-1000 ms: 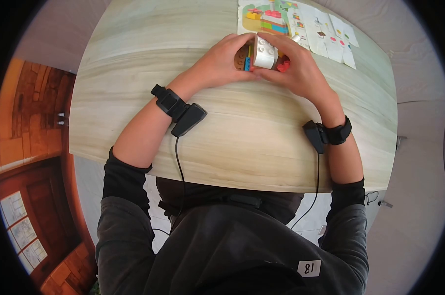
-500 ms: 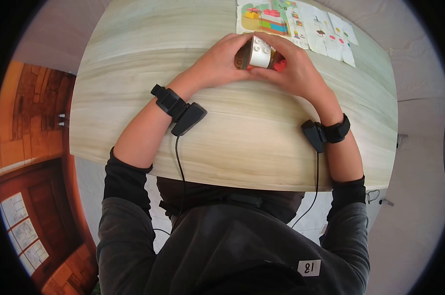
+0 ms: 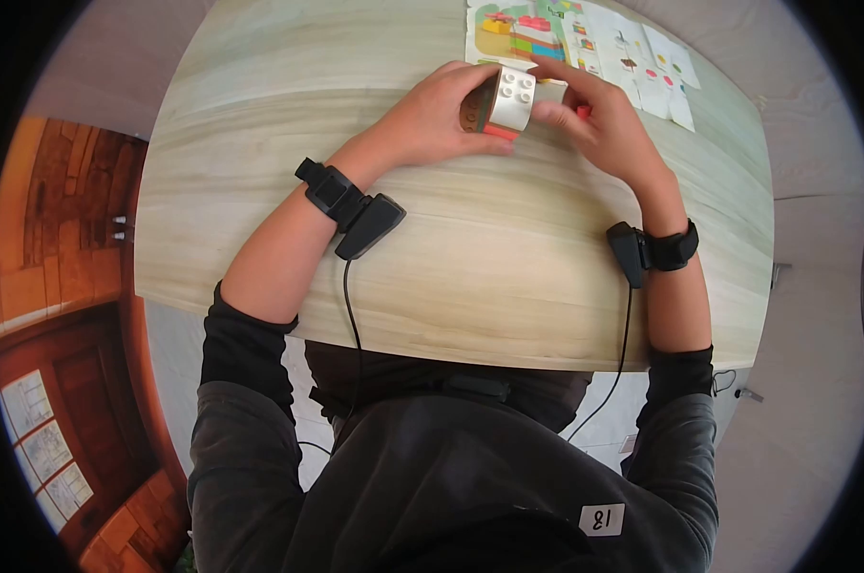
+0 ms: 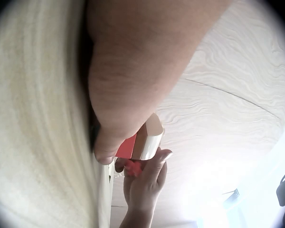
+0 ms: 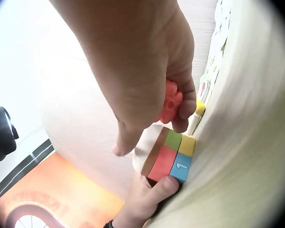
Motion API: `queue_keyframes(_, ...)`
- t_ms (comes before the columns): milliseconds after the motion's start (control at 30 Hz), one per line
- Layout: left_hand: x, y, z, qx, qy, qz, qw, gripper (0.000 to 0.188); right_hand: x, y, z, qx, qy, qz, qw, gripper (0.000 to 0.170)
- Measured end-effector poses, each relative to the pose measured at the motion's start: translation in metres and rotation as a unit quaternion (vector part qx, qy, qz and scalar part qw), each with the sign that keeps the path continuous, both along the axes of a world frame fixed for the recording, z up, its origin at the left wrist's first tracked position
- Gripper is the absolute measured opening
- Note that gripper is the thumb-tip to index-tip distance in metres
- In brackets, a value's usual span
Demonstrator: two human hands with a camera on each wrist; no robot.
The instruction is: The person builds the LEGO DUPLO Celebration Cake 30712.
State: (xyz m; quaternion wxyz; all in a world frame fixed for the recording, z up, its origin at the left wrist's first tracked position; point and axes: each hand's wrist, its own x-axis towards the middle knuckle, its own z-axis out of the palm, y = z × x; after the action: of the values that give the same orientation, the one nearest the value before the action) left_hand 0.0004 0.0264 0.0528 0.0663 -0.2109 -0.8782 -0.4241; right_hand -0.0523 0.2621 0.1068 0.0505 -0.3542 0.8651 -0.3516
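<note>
Two hands meet round a block stack (image 5: 164, 161): the left hand (image 3: 442, 115) grips it, thumb along the side nearest the person, its other fingers mostly hidden behind. Facing the right fingers are red, green, yellow and blue blocks, the blue block (image 5: 181, 166) bearing a 1; brown sits over them, topped by a studded white block (image 3: 515, 102). Right hand (image 3: 599, 119) fingers curl round a red flower piece (image 5: 171, 102), while its thumb stretches toward the white block. Just past those fingertips shows a yellow-and-white piece (image 5: 200, 108); I cannot tell whether they touch it. Printed sheets (image 3: 623, 57) lie on the table (image 3: 451, 258) beyond both hands' fingers
</note>
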Motion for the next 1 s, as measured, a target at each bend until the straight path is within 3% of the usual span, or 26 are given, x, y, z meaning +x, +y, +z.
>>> queue_keyframes(67, 0.0, 0.0, 0.0, -0.001, -0.007, 0.001, 1.0, 0.086, -0.004, 0.002, -0.002, -0.006, -0.013, -0.026, 1.0, 0.05)
queue_keyframes(133, 0.0, 0.0, 0.0, 0.001, 0.0, 0.002, 1.0, 0.087, -0.006, 0.005, -0.012, -0.001, 0.076, 0.008, 0.997, 0.037)
queue_keyframes(267, 0.002, 0.001, 0.001, 0.004, -0.012, 0.012, 1.0, 0.086, -0.009, 0.007, -0.023, 0.05, 0.114, 0.046, 0.991, 0.036)
queue_keyframes(367, 0.001, 0.001, -0.001, 0.002, -0.01, 0.014, 1.0, 0.085, -0.009, 0.0, -0.016, 0.06, 0.121, -0.008, 0.991, 0.04)
queue_keyframes(467, -0.002, 0.002, -0.002, 0.002, 0.003, 0.009, 1.0, 0.085, -0.011, -0.008, -0.012, 0.064, 0.198, -0.082, 0.975, 0.043)
queue_keyframes(533, -0.003, 0.003, -0.001, 0.0, -0.004, 0.007, 1.0, 0.085, -0.018, -0.01, -0.024, 0.169, 0.206, -0.05, 0.962, 0.044)
queue_keyframes(867, -0.004, -0.001, 0.002, 0.016, -0.008, 0.013, 1.0, 0.085, -0.032, -0.011, -0.024, 0.139, 0.2, -0.009, 0.97, 0.032)
queue_keyframes(933, -0.004, -0.003, 0.003, -0.063, 0.108, 0.008, 0.992, 0.085, -0.038, -0.013, -0.024, 0.088, 0.204, -0.008, 0.975, 0.034)
queue_keyframes(1000, -0.004, -0.002, 0.007, -0.074, 0.148, 0.03, 0.986, 0.083, -0.046, -0.019, -0.027, 0.045, 0.209, 0.022, 0.977, 0.035)
